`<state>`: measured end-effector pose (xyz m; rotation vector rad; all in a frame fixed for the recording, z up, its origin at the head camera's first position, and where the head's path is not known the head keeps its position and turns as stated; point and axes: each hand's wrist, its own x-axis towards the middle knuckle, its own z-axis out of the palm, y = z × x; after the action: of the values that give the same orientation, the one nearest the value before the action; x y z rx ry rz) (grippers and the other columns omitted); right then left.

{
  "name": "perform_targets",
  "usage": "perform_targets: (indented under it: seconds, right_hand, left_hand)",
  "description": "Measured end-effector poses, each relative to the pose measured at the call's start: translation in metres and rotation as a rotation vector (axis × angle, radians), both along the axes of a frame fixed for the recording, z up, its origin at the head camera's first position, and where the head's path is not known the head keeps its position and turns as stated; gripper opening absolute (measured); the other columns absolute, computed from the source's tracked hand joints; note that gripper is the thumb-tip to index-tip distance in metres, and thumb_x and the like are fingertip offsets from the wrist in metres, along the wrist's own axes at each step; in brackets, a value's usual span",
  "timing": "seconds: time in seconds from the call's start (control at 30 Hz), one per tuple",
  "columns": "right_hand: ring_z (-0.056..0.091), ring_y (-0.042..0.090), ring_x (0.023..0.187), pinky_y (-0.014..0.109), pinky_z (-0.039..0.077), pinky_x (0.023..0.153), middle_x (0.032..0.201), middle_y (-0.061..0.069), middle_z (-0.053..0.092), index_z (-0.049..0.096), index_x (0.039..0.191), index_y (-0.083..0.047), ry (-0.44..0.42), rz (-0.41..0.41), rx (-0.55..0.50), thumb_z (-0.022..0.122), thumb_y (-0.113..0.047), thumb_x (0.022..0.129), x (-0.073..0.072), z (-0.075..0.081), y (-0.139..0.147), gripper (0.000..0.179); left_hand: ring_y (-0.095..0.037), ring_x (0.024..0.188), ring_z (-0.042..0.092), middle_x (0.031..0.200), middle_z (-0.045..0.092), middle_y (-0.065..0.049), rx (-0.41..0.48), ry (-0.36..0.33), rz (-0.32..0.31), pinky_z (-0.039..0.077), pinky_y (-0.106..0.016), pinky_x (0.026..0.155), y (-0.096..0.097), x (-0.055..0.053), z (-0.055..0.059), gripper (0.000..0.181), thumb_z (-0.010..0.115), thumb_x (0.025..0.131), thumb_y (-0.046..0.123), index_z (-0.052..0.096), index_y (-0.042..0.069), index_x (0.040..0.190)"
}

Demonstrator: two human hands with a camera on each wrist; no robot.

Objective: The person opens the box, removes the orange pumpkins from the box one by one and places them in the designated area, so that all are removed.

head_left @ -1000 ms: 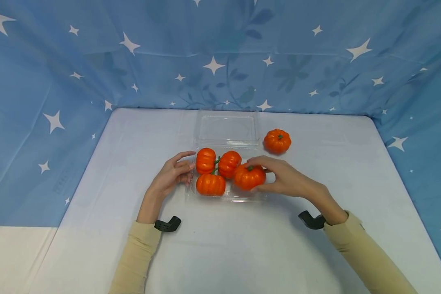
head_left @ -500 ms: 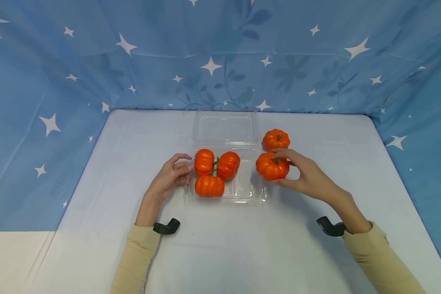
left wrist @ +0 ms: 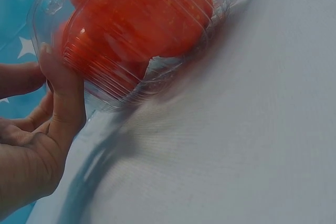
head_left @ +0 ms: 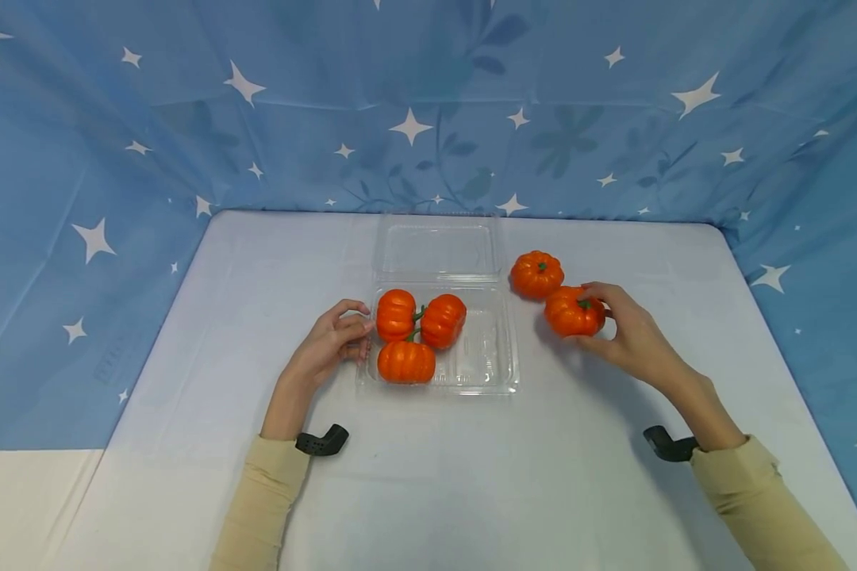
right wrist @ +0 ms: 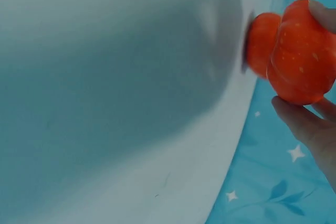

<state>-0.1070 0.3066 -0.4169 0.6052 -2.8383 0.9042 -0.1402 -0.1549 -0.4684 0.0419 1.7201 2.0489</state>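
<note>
the right hand (head_left: pixel 632 329) was clamped, thumb against fingers, round the held pumpkin (head_left: pixel 568 312), which looked raised above the counter (head_left: pixel 414 492), to the right of the clear box (head_left: pixel 484 349) and close by the loose pumpkin (head_left: pixel 537 275). a gentle, even hold, kept level and away from that neighbour, suited so smooth and round a thing. the left hand (head_left: pixel 327 342) pinched the box's left edge; light pressure seemed best, as thin plastic might flex beneath the three pumpkins (head_left: pixel 407 362) inside. the held pumpkin's underside was hidden, the right wrist view cut off that hand, and blur merged the boxed pumpkins in the left wrist view.
</note>
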Motion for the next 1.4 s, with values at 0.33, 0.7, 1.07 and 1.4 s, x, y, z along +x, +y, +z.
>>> perform_targets:
  seconds: [0.33, 0.7, 1.07, 1.4]
  right_hand:
    - [0.054, 0.041, 0.112, 0.060, 0.053, 0.088, 0.130, 0.028, 0.053, 0.049, 0.126, 0.008, 0.015, -0.056, 0.034, 0.088, 0.003, 0.074, -0.013, -0.015, 0.011, 0.065]
    - [0.046, 0.051, 0.126, 0.070, 0.044, 0.102, 0.140, 0.033, 0.044, 0.041, 0.137, 0.007, -0.187, -0.186, 0.106, 0.086, -0.008, 0.082, -0.022, -0.019, 0.022, 0.072]
    - [0.047, 0.052, 0.127, 0.070, 0.046, 0.099, 0.140, 0.034, 0.044, 0.039, 0.137, 0.005, -0.099, -0.177, 0.176, 0.089, -0.008, 0.079, -0.024, -0.024, 0.017, 0.078]
    - [0.042, 0.053, 0.133, 0.073, 0.043, 0.101, 0.149, 0.032, 0.041, 0.046, 0.140, 0.003, -0.059, -0.134, 0.103, 0.086, -0.015, 0.084, -0.028, -0.007, 0.003, 0.072]
  left_hand:
    - [-0.014, 0.057, 0.055, 0.076, 0.059, 0.000, -0.006, -0.015, 0.007, 0.051, -0.024, 0.052, -0.002, 0.003, 0.000, 0.023, 0.057, 0.104, 0.006, 0.045, 0.005, 0.123]
    - [-0.014, 0.056, 0.054, 0.078, 0.059, 0.000, 0.000, -0.019, -0.005, 0.051, -0.024, 0.052, 0.002, 0.003, 0.000, 0.023, 0.056, 0.103, 0.005, 0.045, 0.007, 0.123]
    - [-0.014, 0.056, 0.055, 0.078, 0.059, 0.000, -0.002, -0.002, -0.013, 0.051, -0.024, 0.052, 0.003, 0.003, 0.000, 0.022, 0.056, 0.103, 0.006, 0.045, 0.007, 0.122]
    - [-0.014, 0.056, 0.055, 0.078, 0.060, 0.000, 0.000, 0.004, -0.005, 0.051, -0.024, 0.052, 0.000, 0.001, 0.000, 0.023, 0.056, 0.103, 0.005, 0.045, 0.006, 0.123]
